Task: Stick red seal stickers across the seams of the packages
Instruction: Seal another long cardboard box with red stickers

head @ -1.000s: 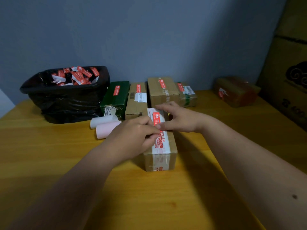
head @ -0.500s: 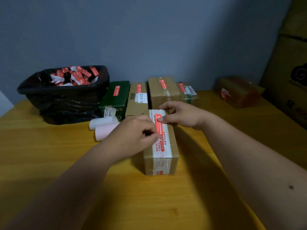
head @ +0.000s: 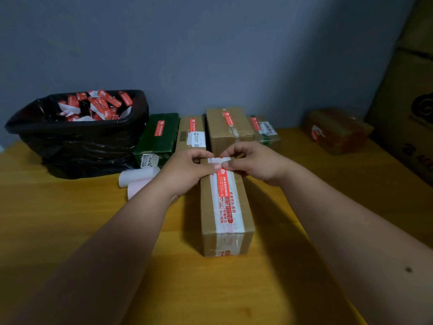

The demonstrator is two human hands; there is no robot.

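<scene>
A long brown package (head: 226, 231) lies lengthways at the middle of the wooden table (head: 70, 219). White tape with red print (head: 225, 202) runs along its top seam. At the package's far end, my left hand (head: 187, 170) and my right hand (head: 255, 163) meet fingertip to fingertip. Together they pinch a small white sticker end (head: 220, 159) over the far edge. The fingers hide the rest of the sticker. Behind stand a green package (head: 159, 134) and three brown packages (head: 229, 127), each with a red seal sticker on top.
A black bag-lined bin (head: 77, 141) full of red and white sticker scraps sits at the back left. Two white paper rolls (head: 138, 178) lie beside my left wrist. A dark wrapped package (head: 337, 131) and a big carton (head: 410, 113) stand at the right.
Both hands have moved from the middle of the package top to its far end. The left hand left the tape and now pinches the white sticker end with the right.
</scene>
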